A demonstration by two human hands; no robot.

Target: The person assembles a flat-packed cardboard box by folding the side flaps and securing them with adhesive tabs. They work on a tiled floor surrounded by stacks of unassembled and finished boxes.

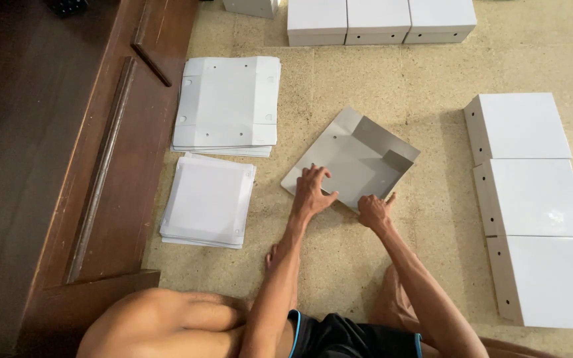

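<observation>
Our left hand [312, 192] presses flat on the grey sheet [346, 162]; right hand [374, 209], fingers curled, pinches its near edge; we should crease firmly against the floor [399, 93].

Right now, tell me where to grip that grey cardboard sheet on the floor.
Grip the grey cardboard sheet at its raised far-right flap, coming from the right. That flap stands off the floor, so fingers can pinch it; the rest lies flat under the left hand and right hand.
</observation>
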